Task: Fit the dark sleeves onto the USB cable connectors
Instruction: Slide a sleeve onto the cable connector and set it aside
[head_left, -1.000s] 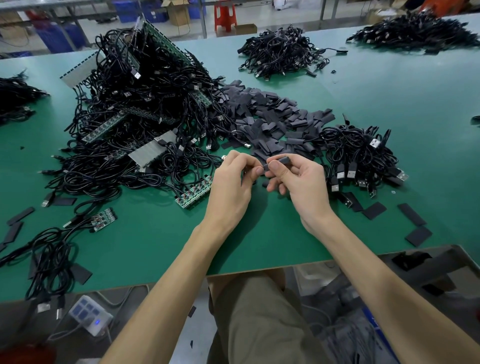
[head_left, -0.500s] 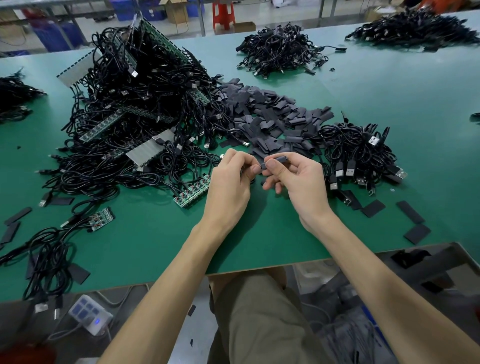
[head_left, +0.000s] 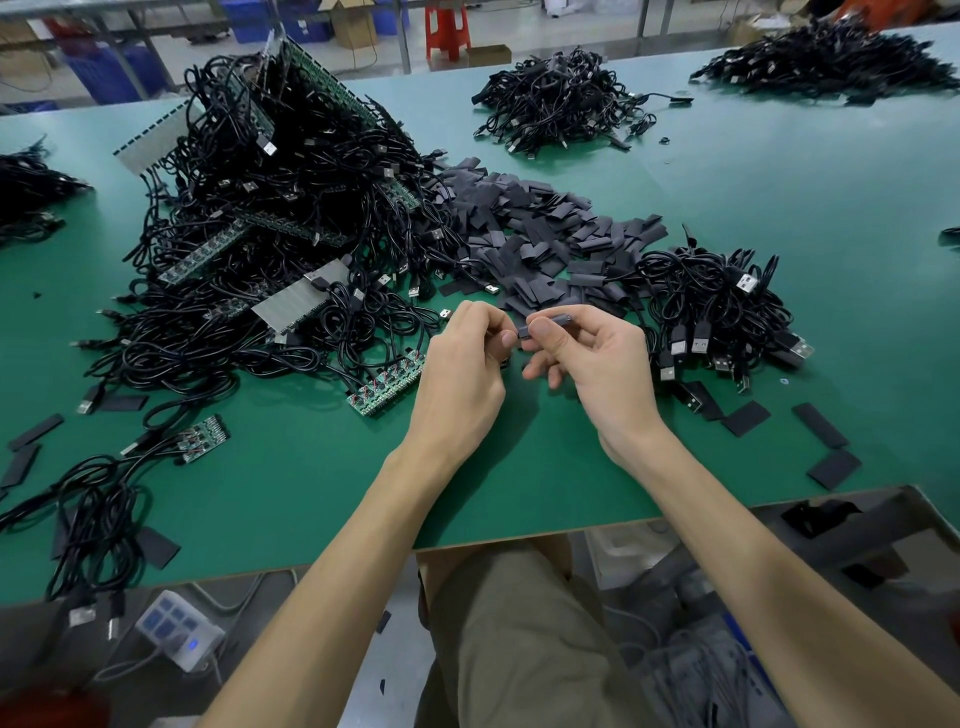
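Fitting judged midway on one cable: sleeve (head_left: 560, 316) was pinched by right hand (head_left: 597, 364), connector (head_left: 522, 333) pinched by left hand (head_left: 462, 364), above desk (head_left: 519, 478) near edge. Cable heap (head_left: 291, 208) toward far left corner and sleeve pile (head_left: 545, 228) mid-desk judged left to do.

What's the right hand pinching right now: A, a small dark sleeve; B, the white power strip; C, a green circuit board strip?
A: the right hand pinches a dark sleeve between thumb and forefinger, while the left hand pinches its other end.
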